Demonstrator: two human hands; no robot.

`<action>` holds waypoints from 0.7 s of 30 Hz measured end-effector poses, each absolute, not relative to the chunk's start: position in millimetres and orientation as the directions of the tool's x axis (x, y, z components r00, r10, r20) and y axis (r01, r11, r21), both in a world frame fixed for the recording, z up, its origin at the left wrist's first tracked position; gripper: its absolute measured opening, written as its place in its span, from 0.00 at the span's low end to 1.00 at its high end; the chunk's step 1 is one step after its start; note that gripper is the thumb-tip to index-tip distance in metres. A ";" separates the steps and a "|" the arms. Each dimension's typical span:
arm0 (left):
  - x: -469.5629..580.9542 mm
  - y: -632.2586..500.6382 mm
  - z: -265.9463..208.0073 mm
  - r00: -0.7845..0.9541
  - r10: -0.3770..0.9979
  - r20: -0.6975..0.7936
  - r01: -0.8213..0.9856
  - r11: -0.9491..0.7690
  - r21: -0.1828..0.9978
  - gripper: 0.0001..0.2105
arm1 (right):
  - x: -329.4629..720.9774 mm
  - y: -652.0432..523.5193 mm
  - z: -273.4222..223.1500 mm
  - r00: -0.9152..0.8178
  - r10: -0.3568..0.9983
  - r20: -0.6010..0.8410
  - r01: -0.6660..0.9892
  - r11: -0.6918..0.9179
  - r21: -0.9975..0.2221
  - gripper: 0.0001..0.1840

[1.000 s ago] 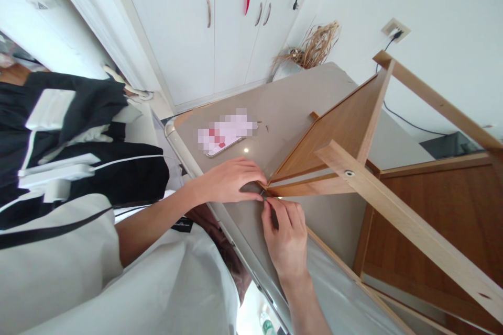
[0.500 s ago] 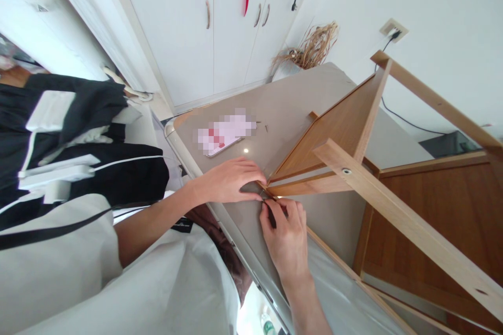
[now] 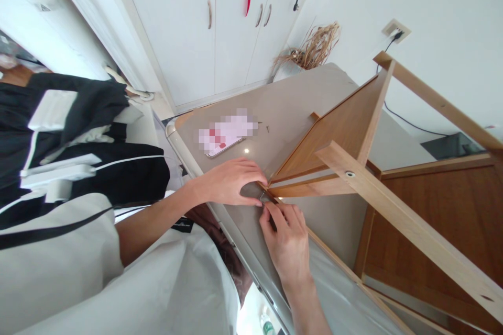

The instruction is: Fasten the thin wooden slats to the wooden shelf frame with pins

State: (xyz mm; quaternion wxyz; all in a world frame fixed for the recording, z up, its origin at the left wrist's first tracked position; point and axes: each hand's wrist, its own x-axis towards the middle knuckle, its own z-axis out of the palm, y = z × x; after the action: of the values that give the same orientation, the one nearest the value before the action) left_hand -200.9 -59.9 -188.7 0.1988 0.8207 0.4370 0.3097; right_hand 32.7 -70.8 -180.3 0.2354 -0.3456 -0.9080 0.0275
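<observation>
A wooden frame with brown panels (image 3: 338,115) stands tilted on the table, its lower corner between my two hands. My left hand (image 3: 236,180) curls round that corner, fingertips on the wood and thumb below. Close beside it, my right hand (image 3: 288,235) is closed, with thumb and fingertips pinched at the rail near the joint. What the right fingers hold is mostly hidden; a thin, shiny bit shows between the hands. A pale wooden leg (image 3: 408,225) with a round metal fitting (image 3: 349,174) slants toward the lower right.
On the grey tabletop (image 3: 291,94) lie a phone (image 3: 228,133), its screen blurred, and small screws (image 3: 268,129). Dried stalks (image 3: 314,47) stand behind the table. Dark clothes (image 3: 137,172) with white chargers and cables (image 3: 58,172) are at left. White cabinets (image 3: 168,26) line the back.
My right fingers have shifted slightly down and away from the joint, showing more of the rail. The left hand keeps its place at the corner.
</observation>
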 end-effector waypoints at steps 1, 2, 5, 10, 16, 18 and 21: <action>-200.9 -59.7 -189.1 0.426 0.841 0.333 0.594 -0.538 0.598 0.17 | 32.5 -70.8 -180.0 -0.644 0.643 0.414 0.614 0.758 -0.220 0.06; -200.9 -59.7 -189.3 0.427 0.840 0.333 0.594 -0.539 0.597 0.17 | 32.3 -70.7 -179.7 -0.640 0.645 0.418 0.613 0.756 -0.227 0.06; -200.6 -59.6 -189.3 0.428 0.839 0.335 0.597 -0.541 0.592 0.15 | 32.4 -70.3 -179.8 -0.637 0.648 0.418 0.607 0.755 -0.247 0.07; -200.2 -59.9 -188.7 0.427 0.846 0.320 0.607 -0.530 0.592 0.13 | 33.2 -69.8 -181.3 -0.628 0.663 0.409 0.611 0.745 -0.270 0.08; -200.7 -59.4 -188.8 0.431 0.845 0.317 0.605 -0.531 0.593 0.13 | 32.2 -70.0 -180.7 -0.624 0.663 0.413 0.604 0.745 -0.283 0.07; -200.9 -59.3 -188.7 0.429 0.845 0.320 0.605 -0.531 0.593 0.13 | 31.8 -70.0 -180.8 -0.622 0.662 0.417 0.606 0.745 -0.279 0.07; -201.0 -59.6 -188.9 0.423 0.843 0.333 0.600 -0.536 0.593 0.13 | 31.0 -69.8 -181.0 -0.617 0.663 0.423 0.607 0.743 -0.280 0.06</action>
State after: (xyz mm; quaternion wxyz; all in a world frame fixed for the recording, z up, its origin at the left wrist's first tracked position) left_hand -201.0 -59.6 -188.9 0.1962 0.8204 0.4397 0.3084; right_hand 31.0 -69.8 -181.0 0.2574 -0.3540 -0.8975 0.0546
